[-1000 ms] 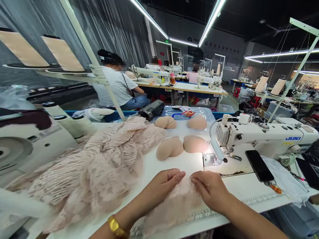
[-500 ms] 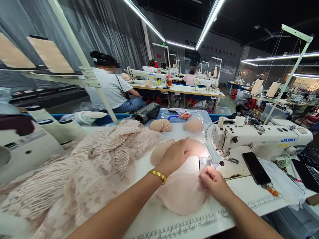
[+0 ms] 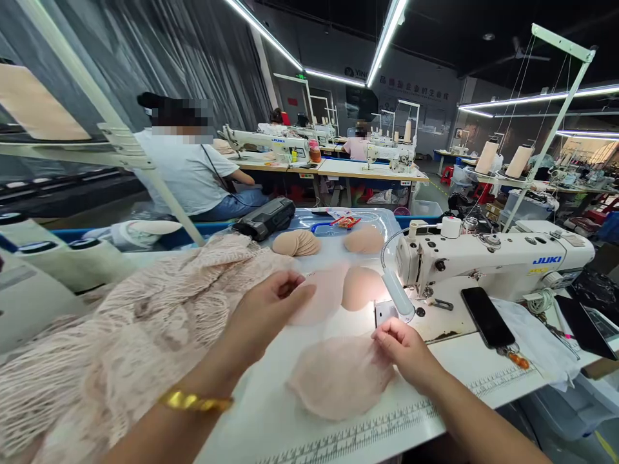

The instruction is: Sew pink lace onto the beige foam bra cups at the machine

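Now the right hand is pinching the sheer piece at lower centre, its length running crosswise; the left hand is hovering beside the blurred pad mid-frame, grip unclear.

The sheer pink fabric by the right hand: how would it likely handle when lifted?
Probably floppy: the fabric creases toward the spot where the right hand pinches its edge. Likely light for its size, since it looks thin and partly see-through.
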A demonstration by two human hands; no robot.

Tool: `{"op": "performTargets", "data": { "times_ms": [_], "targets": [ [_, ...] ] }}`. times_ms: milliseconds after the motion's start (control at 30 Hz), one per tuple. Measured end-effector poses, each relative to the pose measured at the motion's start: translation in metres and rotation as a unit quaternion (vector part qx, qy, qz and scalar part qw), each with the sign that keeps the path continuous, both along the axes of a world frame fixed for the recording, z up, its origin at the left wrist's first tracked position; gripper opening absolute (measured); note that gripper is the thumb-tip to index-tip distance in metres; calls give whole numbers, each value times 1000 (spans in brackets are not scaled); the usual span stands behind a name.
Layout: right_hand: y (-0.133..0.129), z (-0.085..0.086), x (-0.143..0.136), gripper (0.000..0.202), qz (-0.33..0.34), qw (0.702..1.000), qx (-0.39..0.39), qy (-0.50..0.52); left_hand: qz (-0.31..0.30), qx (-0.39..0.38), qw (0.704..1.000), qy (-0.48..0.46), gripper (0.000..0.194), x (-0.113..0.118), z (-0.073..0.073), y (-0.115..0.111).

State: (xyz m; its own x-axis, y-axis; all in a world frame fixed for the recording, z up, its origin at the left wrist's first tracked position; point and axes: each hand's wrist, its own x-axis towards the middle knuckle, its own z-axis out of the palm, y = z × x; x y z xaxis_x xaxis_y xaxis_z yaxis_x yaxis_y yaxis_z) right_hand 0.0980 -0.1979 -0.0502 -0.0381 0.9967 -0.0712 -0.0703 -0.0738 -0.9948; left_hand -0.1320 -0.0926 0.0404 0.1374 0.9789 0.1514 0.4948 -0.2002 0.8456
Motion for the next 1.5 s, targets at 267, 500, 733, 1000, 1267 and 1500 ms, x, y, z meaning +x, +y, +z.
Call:
{"op": "performTargets", "data": {
  "times_ms": [267, 500, 733, 1000, 1267, 1500],
  "targets": [
    [-3, 0, 0, 55, 11, 999, 34, -2, -152, -151, 977, 3, 39, 1, -49, -75],
    [-23, 19, -4, 16, 11, 985, 130, -115, -352, -71, 933, 41, 43, 26, -15, -63],
    [-30, 33, -6, 8, -147, 899, 342, -232, -281, 83, 933, 207, 11, 1, -7, -35],
    [4, -2, 31, 28, 24, 729, 426, -535, -343, 348, 807, 332, 16, -6, -47, -44],
    [23, -11, 82, 20, 101, 663, 444, -595, -369, 412, 774, 309, 27, 73, -84, -24],
    [11, -9, 84, 31, 62, 691, 426, -580, -354, 404, 806, 249, 26, 75, -98, -23]
  ]
}}
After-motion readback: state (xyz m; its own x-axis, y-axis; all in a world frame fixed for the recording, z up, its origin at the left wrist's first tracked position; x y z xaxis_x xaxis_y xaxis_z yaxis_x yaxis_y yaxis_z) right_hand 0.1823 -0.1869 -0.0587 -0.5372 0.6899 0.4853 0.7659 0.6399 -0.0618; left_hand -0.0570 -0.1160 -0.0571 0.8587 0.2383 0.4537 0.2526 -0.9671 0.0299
